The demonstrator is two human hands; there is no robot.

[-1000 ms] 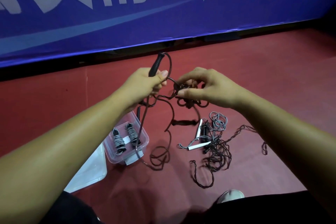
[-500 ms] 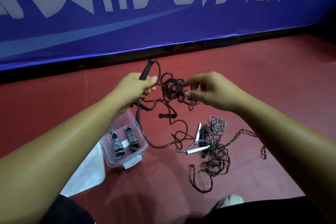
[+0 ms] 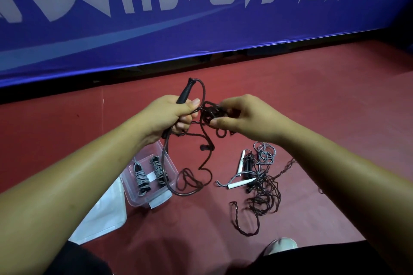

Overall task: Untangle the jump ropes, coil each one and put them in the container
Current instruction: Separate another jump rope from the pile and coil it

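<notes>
Red floor (image 3: 312, 96): clear container (image 3: 130, 194) beneath left forearm, two coiled ropes (image 3: 140, 176) inside; loose tangle (image 3: 263, 187) to its right. Dark rope (image 3: 204, 94) raised. Left hand (image 3: 172, 116) fists black handle (image 3: 186, 91), right hand (image 3: 245, 118) pinches knot (image 3: 211, 113). Hold handle fixed, tease loops outward, don't yank.

A dark brown jump rope (image 3: 204, 92) is held up in the air. Its black handle (image 3: 186, 91) pokes up out of the left hand (image 3: 172, 114), and a knotted bunch (image 3: 211, 113) of its cord is pinched in the right hand (image 3: 243, 116). The slack droops to a loop beside the clear container (image 3: 136, 196), where two coiled ropes (image 3: 140, 177) wound in grey lie side by side. On the floor (image 3: 312, 96) to the right lies a tangle (image 3: 266, 194) of dark twisted cord, grey cord and white handles (image 3: 240, 184), perhaps two ropes.
</notes>
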